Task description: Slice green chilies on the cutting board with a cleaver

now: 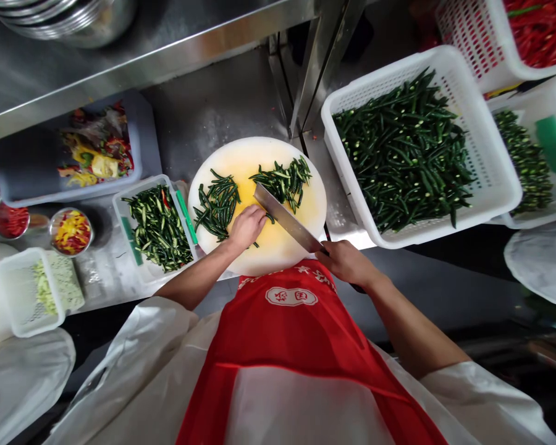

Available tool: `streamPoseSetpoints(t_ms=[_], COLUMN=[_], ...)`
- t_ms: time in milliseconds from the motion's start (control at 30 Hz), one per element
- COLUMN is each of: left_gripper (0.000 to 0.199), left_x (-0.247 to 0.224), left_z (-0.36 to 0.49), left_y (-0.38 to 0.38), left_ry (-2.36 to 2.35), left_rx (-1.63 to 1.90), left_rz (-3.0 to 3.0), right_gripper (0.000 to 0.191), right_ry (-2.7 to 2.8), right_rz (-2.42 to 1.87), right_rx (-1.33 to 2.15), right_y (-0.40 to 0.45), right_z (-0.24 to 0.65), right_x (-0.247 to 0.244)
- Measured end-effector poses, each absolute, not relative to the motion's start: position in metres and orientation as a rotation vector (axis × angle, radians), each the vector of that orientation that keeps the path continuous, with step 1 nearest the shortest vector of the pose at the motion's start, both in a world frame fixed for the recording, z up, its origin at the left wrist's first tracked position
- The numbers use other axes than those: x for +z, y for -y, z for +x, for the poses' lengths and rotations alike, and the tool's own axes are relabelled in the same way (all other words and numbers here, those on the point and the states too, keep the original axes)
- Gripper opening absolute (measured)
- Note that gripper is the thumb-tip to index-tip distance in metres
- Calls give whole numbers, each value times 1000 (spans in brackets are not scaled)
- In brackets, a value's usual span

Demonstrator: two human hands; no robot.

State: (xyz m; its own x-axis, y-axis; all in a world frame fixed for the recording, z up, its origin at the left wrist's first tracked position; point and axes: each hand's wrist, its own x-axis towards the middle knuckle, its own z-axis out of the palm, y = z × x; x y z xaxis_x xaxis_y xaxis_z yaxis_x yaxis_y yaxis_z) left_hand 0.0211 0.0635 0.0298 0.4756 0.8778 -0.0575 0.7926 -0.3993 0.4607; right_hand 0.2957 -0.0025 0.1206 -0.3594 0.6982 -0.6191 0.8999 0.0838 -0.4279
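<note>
My right hand (345,262) grips the dark handle of a kitchen knife (287,221), its blade slanting up and left over a round white cutting board (296,247) with a yellow stain. Close to the blade, the fingers of my left hand (248,227) are bent down onto a green chili pepper, mostly hidden under them; a bit of green (270,219) shows between fingertips and blade. Whole green chili peppers (219,204) lie in a pile left of that hand. Beyond the blade sits a heap of cut green chilies (285,180).
To the right stands a white basket (495,185) of green chilies, with red peppers (542,31) in another behind it. A plastic container (192,238) of cut chilies is left of the board. Further left are a grey tub (23,154) with scraps and a bowl (71,232). A steel shelf (176,55) overhangs the back.
</note>
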Motion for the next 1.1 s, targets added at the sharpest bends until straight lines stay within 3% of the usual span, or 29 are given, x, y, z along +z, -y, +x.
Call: streamPoseSetpoints(t_ms=[433,633,767,900,967,1100], left_gripper=[20,21,20,17,15,16], left_x=[28,22,27,44,51,54], left_z=[14,14,10,-9,-21,-32], left_y=[-68,-66,-66,-63,-57,-45], left_ry=[-1272,-1267,-1190,-1314,-1325,-1034], left_rx=[228,281,433,670,603,91], left_rz=[2392,2383,2327,2151,2125,2300], right_gripper=[26,25,26,28,28,27], right_ry=[-2019,-2067,-2087,-2140,-2163,-2141], right_rz=[1487,1550,1684,1703,1635,1498], right_rx=[-1217,-1224,-1282,-1229,-1187,-1248], right_y=[-13,-26,-36,-28,-19,-5], right_z=[313,278,264,281,294,312], right_x=[142,104,87,101,110,114])
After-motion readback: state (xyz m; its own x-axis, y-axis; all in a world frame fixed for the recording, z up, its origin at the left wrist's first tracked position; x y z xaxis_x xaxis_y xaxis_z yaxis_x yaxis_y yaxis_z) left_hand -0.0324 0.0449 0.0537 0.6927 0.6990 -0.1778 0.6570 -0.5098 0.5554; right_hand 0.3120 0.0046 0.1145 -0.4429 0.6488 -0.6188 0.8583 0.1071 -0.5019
